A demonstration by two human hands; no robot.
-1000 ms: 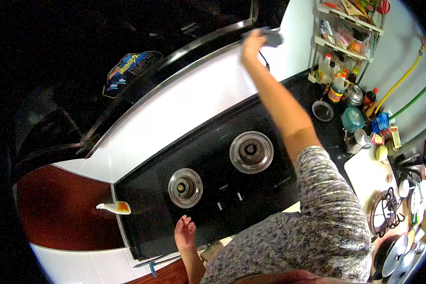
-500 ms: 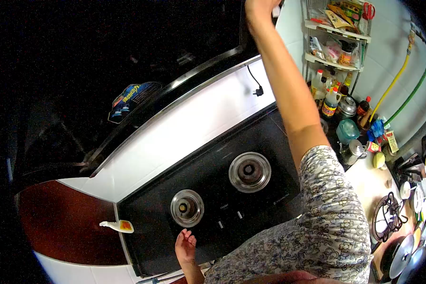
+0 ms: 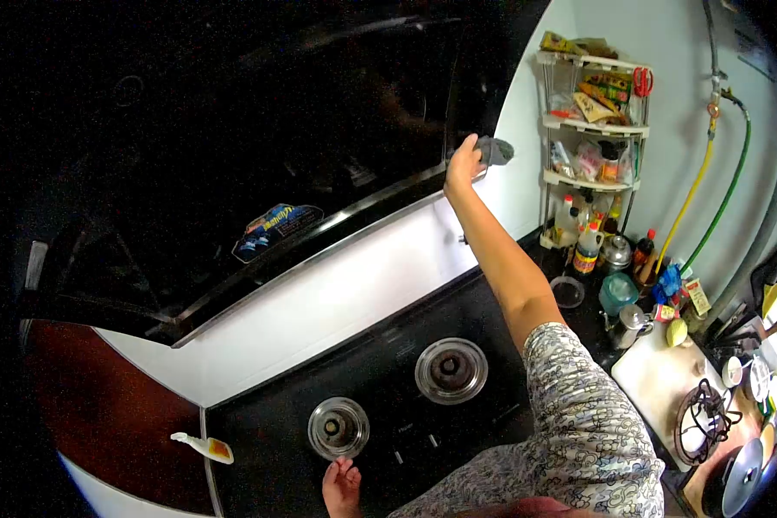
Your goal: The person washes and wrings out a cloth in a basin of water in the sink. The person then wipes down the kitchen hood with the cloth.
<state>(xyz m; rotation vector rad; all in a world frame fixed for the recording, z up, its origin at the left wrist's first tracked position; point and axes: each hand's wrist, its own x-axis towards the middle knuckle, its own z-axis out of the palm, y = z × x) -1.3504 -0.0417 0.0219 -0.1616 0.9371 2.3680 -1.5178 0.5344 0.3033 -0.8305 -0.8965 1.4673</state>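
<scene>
My right hand (image 3: 464, 164) is raised to the right end of the black range hood (image 3: 345, 112). It is closed on a dark grey cloth (image 3: 497, 151), which bunches out beyond the fingers at the hood's lower corner. Down by the front of the left burner (image 3: 338, 428), my left hand (image 3: 343, 486) hangs with loosely curled fingers and nothing in it. The second burner (image 3: 451, 371) sits farther right on the black gas cooktop (image 3: 268, 457). No pan supports are on either burner.
A white spray bottle (image 3: 204, 447) is at the left. Right of the cooktop, sauce bottles (image 3: 587, 249) stand below a corner shelf (image 3: 594, 125). A metal pot (image 3: 632, 326), a white cutting board (image 3: 656, 380) and black pan supports (image 3: 704, 414) are on the right counter. Yellow and green hoses (image 3: 738, 173) run down the wall.
The view has tilted upward, showing more of the hood and shelf. My right hand, nearly out of frame before, now shows with the grey cloth. My left hand stays near the left burner.
</scene>
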